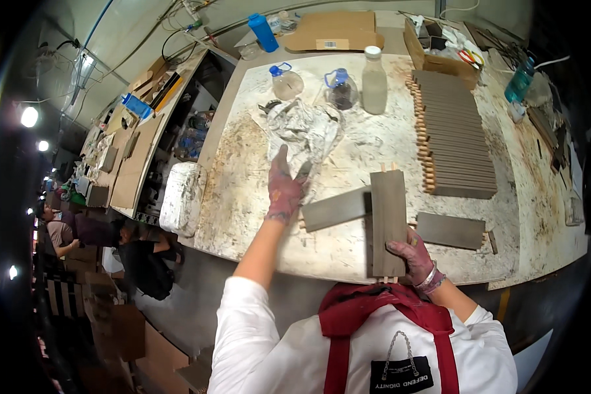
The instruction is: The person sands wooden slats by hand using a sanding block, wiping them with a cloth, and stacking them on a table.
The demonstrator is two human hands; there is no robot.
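My right hand (414, 256), in a stained reddish glove, grips the lower right edge of a grey-brown board (388, 220) held upright at the table's front edge. Thin pale dowels stick out of both its ends. My left hand (285, 189), gloved alike, reaches forward with fingers apart, just short of a crumpled, dirty white rag (301, 128). I cannot tell whether the fingertips touch it. Another grey board (337, 209) lies slanted between my hands, its right end partly hidden behind the held one. To the right of my right hand lies a third board (450, 230) with dowel ends.
A long row of stacked boards (454, 134) with dowel ends stands at the right. Toward the back are a tall bottle (374, 82), two blue-capped jugs (340, 92) and a flattened cardboard box (335, 29). Other people (144, 259) are off to the left.
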